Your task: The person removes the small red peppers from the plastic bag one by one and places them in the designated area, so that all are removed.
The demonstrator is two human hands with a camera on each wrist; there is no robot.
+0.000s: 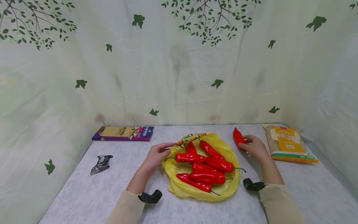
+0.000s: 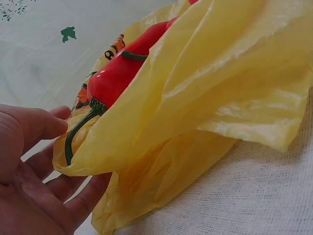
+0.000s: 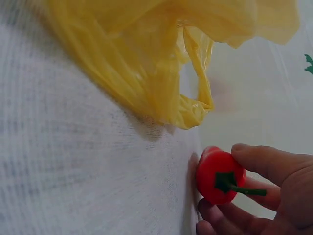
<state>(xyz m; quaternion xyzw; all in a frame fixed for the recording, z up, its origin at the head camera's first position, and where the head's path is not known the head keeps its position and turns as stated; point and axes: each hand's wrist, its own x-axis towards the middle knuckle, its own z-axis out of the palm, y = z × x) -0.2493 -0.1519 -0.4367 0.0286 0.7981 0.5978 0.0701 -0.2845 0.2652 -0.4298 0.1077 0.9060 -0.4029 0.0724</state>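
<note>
A yellow plastic bag (image 1: 174, 188) lies opened out on the table, with several long red chili peppers (image 1: 208, 178) inside, their green stems showing. At its left rim my left hand (image 1: 156, 156) holds the plastic between thumb and fingers; in the left wrist view a pepper (image 2: 113, 81) lies just inside that edge. To the right of the bag, my right hand (image 1: 255, 147) grips a single red chili pepper (image 1: 237, 137) between thumb and fingers. Its stem end faces the camera in the right wrist view, where the pepper (image 3: 208, 171) is close to the tabletop.
A purple and gold packet (image 1: 117, 133) lies at the back left. Nearer on the left is a small black wrapper (image 1: 101, 165). A yellow-labelled bag of grain (image 1: 288, 143) lies at the right beyond my right hand. A patterned curtain (image 1: 179, 68) hangs behind the table.
</note>
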